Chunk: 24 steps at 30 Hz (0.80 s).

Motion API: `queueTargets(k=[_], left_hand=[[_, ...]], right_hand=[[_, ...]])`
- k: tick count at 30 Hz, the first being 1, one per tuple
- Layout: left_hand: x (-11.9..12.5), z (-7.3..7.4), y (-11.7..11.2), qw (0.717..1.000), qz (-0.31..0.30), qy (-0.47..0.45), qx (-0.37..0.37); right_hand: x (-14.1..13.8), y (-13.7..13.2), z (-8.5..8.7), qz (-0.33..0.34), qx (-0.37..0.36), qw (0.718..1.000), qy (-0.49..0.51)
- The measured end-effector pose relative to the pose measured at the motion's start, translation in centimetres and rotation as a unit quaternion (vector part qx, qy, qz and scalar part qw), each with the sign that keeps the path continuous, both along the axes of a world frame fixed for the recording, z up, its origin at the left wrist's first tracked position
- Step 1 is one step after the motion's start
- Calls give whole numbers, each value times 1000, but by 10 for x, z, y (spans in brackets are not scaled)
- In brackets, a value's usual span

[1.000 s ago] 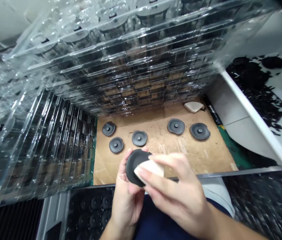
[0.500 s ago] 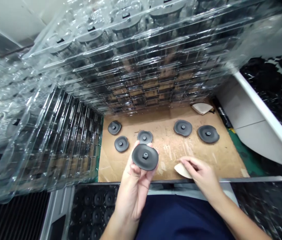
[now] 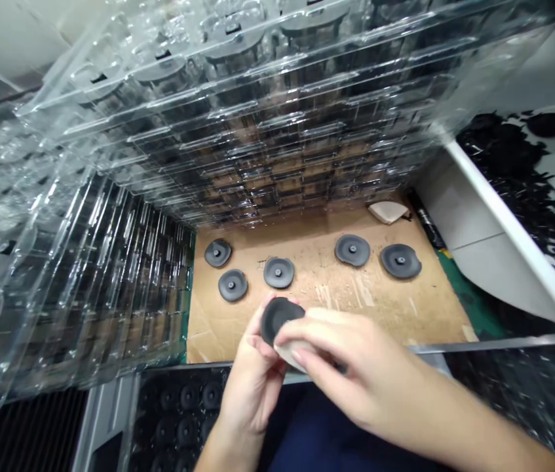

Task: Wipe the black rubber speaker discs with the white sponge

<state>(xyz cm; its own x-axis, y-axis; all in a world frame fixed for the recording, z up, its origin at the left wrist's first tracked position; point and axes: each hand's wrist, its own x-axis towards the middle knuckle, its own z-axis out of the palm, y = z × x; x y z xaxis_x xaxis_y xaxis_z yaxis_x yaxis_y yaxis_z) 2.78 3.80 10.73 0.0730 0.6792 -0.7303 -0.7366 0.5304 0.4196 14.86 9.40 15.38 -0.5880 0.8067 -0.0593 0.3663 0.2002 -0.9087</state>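
Close to the body, the left hand holds one black rubber disc up over the near edge of the worktop. Its fingers are curled tight around the disc's rim. The right hand comes in from 4 o'clock, and its fingers pinch a small pale pad that touches the disc at its lower edge. It looks like this disc is being rubbed with the pad, so it is not done yet.

At 7 o'clock, below the worktop, sits a dark tray with round pockets, and black discs fill the pockets that show.

Farther out, five more discs lie flat on the brown cardboard, three toward 11 o'clock and two toward 1 o'clock. I cannot tell whether these are finished. A spare pale pad lies past them.

Farthest away, tall stacks of clear plastic trays rise from 9 to 12 o'clock. Some hold grey round parts.
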Motion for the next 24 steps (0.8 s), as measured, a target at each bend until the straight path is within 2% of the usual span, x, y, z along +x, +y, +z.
queueTargets(k=[1,2,4,5,6,9,10,13,15,18,20,22,24], left_hand=[[-1,0,0,1000,1,4,-3],[-1,0,1,1000,-1,4,-2],[-2,1,3,1000,-10,0,1],[-2,2,4,1000,-10,0,2],[-2,3,5,1000,-4,3,0],[-2,6,6,1000,12,1,-18],[-1,6,7,1000,11,-9,-16],[1,7,8,999,-6,-43,18],[0,8,9,998,-14,-53,35],[-3,11,9,998,-13,-54,20],[-2,15,10,997,-12,-72,10],[4,19,12,996,-7,-90,3],[9,23,13,997,-13,-73,-12]], right_hand=[[-2,0,-1,8,-11,1000,-13],[-3,0,-3,-12,7,1000,-17],[-4,-3,-7,-93,78,993,1],[-3,-6,-7,-115,91,989,17],[-2,-8,-7,-113,78,990,28],[4,-9,-2,-36,-34,999,22],[5,-8,0,-34,-42,999,9],[1,-2,0,-114,71,991,11],[2,-2,0,-123,109,985,50],[18,-10,6,-42,11,998,52],[32,-14,11,-39,-20,999,-11],[40,-12,14,-75,33,994,-75],[40,-4,14,-77,145,984,-72]])
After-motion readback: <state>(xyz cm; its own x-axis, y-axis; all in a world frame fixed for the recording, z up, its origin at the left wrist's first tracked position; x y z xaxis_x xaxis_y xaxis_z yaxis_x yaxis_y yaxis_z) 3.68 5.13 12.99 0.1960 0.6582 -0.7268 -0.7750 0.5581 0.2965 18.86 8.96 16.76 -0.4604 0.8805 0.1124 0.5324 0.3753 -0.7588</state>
